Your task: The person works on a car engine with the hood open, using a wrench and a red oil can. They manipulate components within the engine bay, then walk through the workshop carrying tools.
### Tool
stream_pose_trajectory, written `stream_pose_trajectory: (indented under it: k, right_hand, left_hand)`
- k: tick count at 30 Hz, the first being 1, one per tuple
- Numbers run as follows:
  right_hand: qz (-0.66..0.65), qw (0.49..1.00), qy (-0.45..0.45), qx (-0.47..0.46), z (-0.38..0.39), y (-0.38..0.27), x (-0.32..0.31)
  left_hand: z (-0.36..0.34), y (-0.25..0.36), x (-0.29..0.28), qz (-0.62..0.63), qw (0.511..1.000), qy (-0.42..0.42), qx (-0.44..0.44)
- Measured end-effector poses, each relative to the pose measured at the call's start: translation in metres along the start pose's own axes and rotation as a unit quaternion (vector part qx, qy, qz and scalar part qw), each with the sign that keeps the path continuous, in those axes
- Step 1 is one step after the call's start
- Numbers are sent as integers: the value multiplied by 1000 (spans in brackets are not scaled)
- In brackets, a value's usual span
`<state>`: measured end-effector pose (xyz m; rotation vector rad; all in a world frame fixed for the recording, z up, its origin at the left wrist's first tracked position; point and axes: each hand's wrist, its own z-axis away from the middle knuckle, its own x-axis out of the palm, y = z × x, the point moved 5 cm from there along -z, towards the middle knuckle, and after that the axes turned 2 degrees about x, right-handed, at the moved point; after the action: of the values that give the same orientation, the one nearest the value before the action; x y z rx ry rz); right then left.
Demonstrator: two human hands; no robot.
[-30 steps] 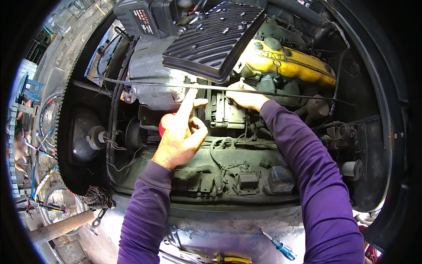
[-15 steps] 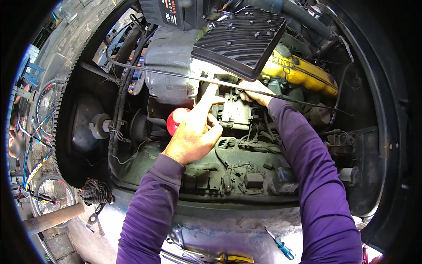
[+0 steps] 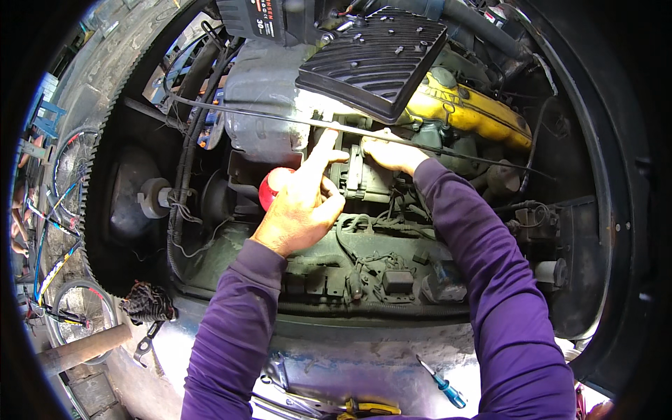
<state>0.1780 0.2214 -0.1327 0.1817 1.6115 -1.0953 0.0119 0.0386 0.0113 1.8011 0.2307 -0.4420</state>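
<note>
In the engine bay, my left hand [image 3: 301, 206] reaches in with its index finger stretched out toward a thin metal rod [image 3: 280, 120]. Its thumb and other fingers are loosely bent and apart, with nothing visible between them. Beside that hand is a round red object [image 3: 274, 187], partly covered by it. My right hand [image 3: 392, 153] is closed at the top of a pale, ribbed metal engine part [image 3: 368, 180], below the rod. Whatever its fingers grip is hidden. Above both hands lies a black ribbed plastic cover [image 3: 374, 59].
A yellow engine cover [image 3: 469, 115] sits at the right, a large grey housing [image 3: 262, 98] at the left. Cables and brackets fill the near side. On the front body panel [image 3: 329, 360] lie a blue-handled screwdriver [image 3: 444, 388] and yellow-handled pliers [image 3: 371, 408]. A black boxed battery [image 3: 252, 19] stands at the far edge.
My right hand has shifted slightly left over the top of the pale metal part, its fingers more tucked in. My left hand keeps nearly the same pose. The whole view has moved a little.
</note>
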Motion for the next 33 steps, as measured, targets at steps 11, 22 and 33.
stream_pose_trajectory:
  k: [11,22,33]
  right_hand:
    - [-181,975,75,103,20,24,7]
    - [-373,885,-42,275,2,15,-14]
    - [-345,898,-8,272,-9,18,-5]
  left_hand:
    - [0,-5,1,32,999,21,-3]
    - [-2,-13,3,51,997,35,37]
    - [-1,-7,-1,-26,998,28,41]
